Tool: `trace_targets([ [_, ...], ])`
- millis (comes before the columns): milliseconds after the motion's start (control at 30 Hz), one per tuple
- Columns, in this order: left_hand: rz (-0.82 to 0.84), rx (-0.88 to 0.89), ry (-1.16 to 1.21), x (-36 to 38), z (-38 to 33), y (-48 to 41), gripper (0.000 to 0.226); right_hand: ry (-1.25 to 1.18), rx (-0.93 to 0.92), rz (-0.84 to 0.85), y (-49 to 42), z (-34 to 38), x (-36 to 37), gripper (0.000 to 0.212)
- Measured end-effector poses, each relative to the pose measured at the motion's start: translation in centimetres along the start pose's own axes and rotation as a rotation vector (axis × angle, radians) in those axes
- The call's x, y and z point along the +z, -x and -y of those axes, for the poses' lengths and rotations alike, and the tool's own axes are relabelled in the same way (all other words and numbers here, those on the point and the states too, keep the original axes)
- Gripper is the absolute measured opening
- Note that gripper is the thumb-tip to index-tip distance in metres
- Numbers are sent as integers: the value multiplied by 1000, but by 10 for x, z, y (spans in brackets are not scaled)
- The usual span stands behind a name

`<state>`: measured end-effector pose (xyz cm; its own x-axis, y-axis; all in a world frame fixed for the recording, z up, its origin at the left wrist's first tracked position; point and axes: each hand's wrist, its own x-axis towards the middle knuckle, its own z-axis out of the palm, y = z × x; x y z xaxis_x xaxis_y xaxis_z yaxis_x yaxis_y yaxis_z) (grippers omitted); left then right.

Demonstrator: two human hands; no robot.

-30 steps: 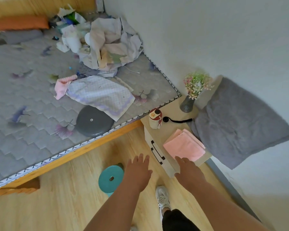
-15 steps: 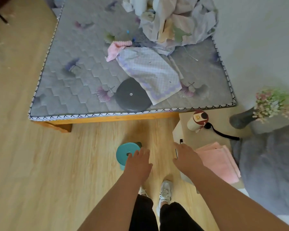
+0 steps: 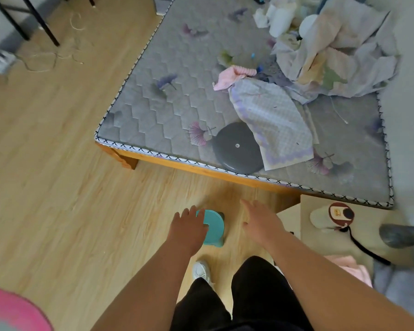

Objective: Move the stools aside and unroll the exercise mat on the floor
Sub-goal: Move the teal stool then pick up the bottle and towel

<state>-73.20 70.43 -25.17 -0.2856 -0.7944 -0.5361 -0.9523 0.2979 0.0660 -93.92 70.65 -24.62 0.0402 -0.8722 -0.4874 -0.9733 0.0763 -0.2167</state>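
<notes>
Both hands had dropped toward the stool (image 3: pixel 213 228), standing on the floor (image 3: pixel 58 192) before the bed (image 3: pixel 177 108): left hand (image 3: pixel 188 231) spread flat over its seat, right hand (image 3: pixel 261 222) open and empty beside it, so moving it aside seemed about to begin.

Teal stool (image 3: pixel 213 228), grey hexagon-quilted mattress (image 3: pixel 177 108) (purple flowers)

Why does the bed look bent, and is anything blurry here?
Head view: the wide lens slightly bows the bed at its edges; head view: the margins smear, like the pink shape at bottom left and the vase at right; head view: soft, even light, no hard shadows.
</notes>
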Motion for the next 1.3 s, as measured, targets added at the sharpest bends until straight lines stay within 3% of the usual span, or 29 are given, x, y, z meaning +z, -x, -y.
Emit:
trace_targets([
  [333, 59, -324, 250, 1, 5, -12, 61, 163, -251, 128, -80, 12, -34, 63],
  [533, 75, -561, 525, 24, -6, -34, 58, 228, -330, 243, -131, 10, -28, 68],
  [967, 176, -809, 893, 205, 0, -131, 56, 193, -264, 427, -237, -1, 160, 58],
  [1300, 302, -995, 1181, 360, 14, -226, 59, 207, -246, 465, -346, -13, 303, 72],
])
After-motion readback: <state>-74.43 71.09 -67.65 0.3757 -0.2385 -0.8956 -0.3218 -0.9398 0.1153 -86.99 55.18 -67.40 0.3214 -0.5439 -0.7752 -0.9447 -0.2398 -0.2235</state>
